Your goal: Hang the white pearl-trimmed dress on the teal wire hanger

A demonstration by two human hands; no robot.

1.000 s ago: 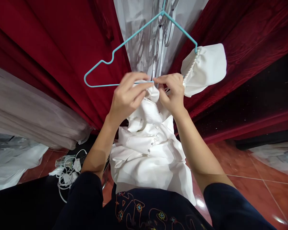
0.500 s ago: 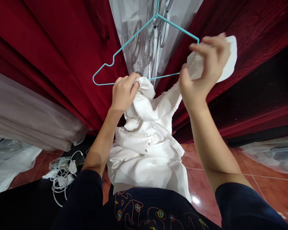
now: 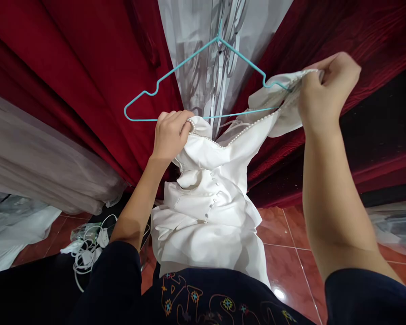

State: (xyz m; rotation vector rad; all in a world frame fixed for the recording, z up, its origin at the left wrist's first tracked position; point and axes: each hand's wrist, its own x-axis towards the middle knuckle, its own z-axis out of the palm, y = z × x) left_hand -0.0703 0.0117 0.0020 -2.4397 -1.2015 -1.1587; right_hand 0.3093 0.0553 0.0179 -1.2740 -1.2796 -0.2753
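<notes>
A white dress (image 3: 219, 189) with a pearl-trimmed neckline and small buttons down its front hangs before me. My left hand (image 3: 172, 136) is closed on the pearl-edged top at the dress's left side. With my right hand (image 3: 329, 92) closed on the other shoulder part, I hold the fabric stretched up and out to the right. A light-blue clothes hanger (image 3: 186, 61) hangs above the dress. Its right end goes in behind the pearl edge of the right shoulder part, while its left end is bare, just above my left hand.
Dark red curtains (image 3: 84, 67) fall on both sides. Sheer greyish fabric (image 3: 37, 149) hangs at the left. White cables (image 3: 88, 255) lie in a tangle on a black surface at lower left. Red floor tiles (image 3: 284, 257) show at lower right.
My right hand has moved right, going from spread fingers to a closed grip on the shoulder part. The hanger's right end now sits inside that part. My left hand has stayed nearly in place.
</notes>
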